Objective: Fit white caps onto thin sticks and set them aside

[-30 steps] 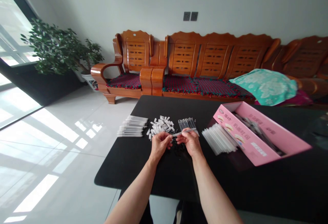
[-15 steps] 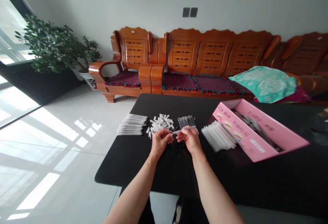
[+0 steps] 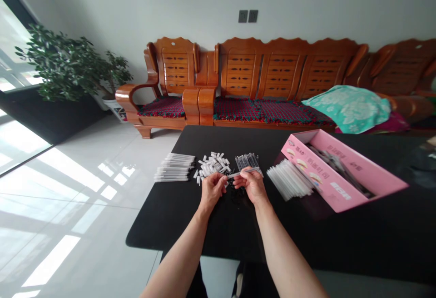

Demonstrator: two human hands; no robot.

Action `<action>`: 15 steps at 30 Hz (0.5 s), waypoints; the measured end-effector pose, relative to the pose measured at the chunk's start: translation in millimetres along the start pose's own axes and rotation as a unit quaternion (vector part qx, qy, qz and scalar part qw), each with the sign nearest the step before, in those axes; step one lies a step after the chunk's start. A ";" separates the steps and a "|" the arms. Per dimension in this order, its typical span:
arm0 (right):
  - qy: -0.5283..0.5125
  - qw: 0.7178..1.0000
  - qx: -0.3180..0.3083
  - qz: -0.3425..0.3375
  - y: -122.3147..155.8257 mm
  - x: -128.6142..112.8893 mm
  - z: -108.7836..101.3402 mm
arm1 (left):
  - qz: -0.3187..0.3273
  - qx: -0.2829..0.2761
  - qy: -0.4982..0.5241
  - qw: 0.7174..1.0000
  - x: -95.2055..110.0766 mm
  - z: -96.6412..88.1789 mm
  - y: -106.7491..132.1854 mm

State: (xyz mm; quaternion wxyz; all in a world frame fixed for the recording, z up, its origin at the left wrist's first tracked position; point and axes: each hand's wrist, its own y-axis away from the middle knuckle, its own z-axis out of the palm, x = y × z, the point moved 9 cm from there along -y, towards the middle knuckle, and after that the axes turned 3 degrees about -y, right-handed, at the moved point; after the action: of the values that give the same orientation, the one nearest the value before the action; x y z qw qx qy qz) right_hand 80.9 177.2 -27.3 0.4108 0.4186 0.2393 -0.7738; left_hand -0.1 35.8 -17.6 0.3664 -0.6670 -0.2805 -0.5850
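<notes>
Both hands are still gripping a slim clear pen [image 3: 243,174] above the black table [image 3: 177,225], the right hand [image 3: 254,186] closed around its body and the left hand [image 3: 213,190] pinching its tip, much as a moment ago. Loose white caps [image 3: 213,165] and a bundle of refills [image 3: 247,162] are lying just beyond, while the view is turning slightly rightward.
</notes>
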 end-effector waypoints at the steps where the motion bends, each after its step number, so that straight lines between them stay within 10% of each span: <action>1: 0.001 1.000 -0.001 0.000 -0.1 0.2 -0.2 | 0.002 -0.002 0.002 1.000 0.4 0.3 -0.5; 15: 0.002 1.000 -0.010 0.002 -0.9 2.2 -0.7 | 0.010 0.012 0.051 0.999 1.0 1.3 -0.6</action>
State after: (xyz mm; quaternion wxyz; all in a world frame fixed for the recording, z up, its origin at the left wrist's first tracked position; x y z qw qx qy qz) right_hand 79.8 177.2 -29.6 0.4163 0.4163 0.2471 -0.7696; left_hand 0.4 37.2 -16.5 0.3940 -0.6344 -0.2618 -0.6114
